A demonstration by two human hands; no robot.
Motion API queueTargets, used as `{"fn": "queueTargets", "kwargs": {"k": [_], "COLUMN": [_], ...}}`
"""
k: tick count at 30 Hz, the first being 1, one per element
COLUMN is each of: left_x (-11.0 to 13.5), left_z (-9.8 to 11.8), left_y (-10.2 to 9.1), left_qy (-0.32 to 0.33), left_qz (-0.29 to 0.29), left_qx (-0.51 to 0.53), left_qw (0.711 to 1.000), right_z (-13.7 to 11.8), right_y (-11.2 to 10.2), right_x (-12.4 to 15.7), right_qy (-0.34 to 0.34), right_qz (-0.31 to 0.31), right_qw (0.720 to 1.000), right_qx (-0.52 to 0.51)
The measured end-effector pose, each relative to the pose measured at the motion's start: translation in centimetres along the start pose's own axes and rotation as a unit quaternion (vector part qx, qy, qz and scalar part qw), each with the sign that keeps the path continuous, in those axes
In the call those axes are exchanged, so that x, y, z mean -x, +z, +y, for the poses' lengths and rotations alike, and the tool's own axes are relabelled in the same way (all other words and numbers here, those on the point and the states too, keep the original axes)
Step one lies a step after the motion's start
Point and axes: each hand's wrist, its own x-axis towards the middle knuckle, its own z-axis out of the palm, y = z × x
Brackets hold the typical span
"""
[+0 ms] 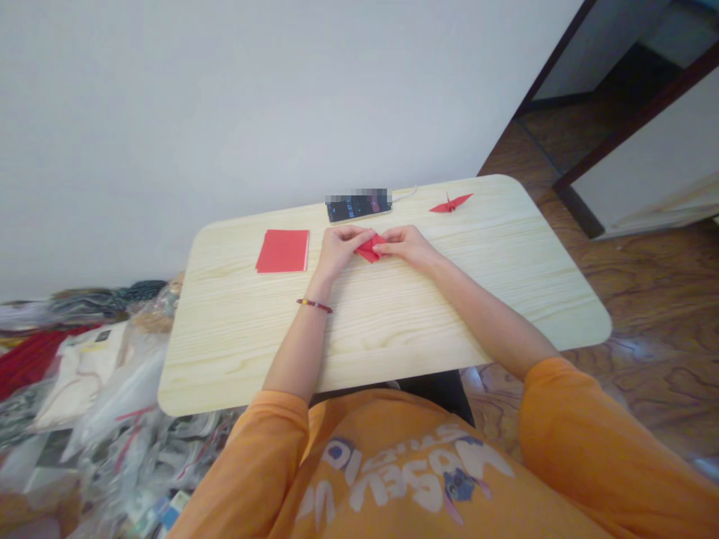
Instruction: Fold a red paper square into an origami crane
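**Left hand:** our left hand (pixel 337 251) sits on the tabletop (pixel 236 337) side of the work, wrist angled in, with a beaded red and dark bracelet (pixel 314 305) on that wrist.

**Right hand:** our right hand (pixel 407 247) comes in from the other side, and the two hands nearly meet in the middle.

**Fingers:** both sets are closed in, not spread. The left fingers (pixel 351 238) and right fingers (pixel 389 238) pinch the paper from either side, and we can't make out each fingertip from up here.

**In hand:** a folded red paper (pixel 371 249) sits between the hands, just above the tabletop, near the far edge. Its exact shape is mostly hidden by our fingers.

**To the left:** a neat stack of red origami squares (pixel 282 251) lies flat, just beside our left hand.

**Far edge:** a phone (pixel 358 206) lies with its screen lit (part of it is pixelated, so don't ask what it says), with a white cable (pixel 405 195) running off it. A small red paper crane (pixel 451 203) sits to its right.

**Around us:** we're in an orange printed sweatshirt (pixel 393 479), with plastic bags (pixel 112 389) piled on the left and a wooden floor (pixel 645 299) on the right.
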Motion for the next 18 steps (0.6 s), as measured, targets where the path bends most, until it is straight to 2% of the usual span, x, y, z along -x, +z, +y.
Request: {"fn": "queueTargets", "kwargs": {"k": [10, 18], "left_x": [-0.08, -0.07], "left_z": [-0.11, -0.32], "left_y": [0.04, 0.22], "left_qy": [0.012, 0.024], "left_qz": [0.02, 0.021], "left_qx": [0.003, 0.005], "left_qw": [1.0, 0.999], "right_z": [0.46, 0.65], "right_y": [-0.34, -0.43], "right_x": [-0.31, -0.36], "right_qy": [-0.003, -0.004], "right_qz": [-0.02, -0.014], "right_qw": [1.0, 1.0], "right_qx": [0.0, 0.0]}}
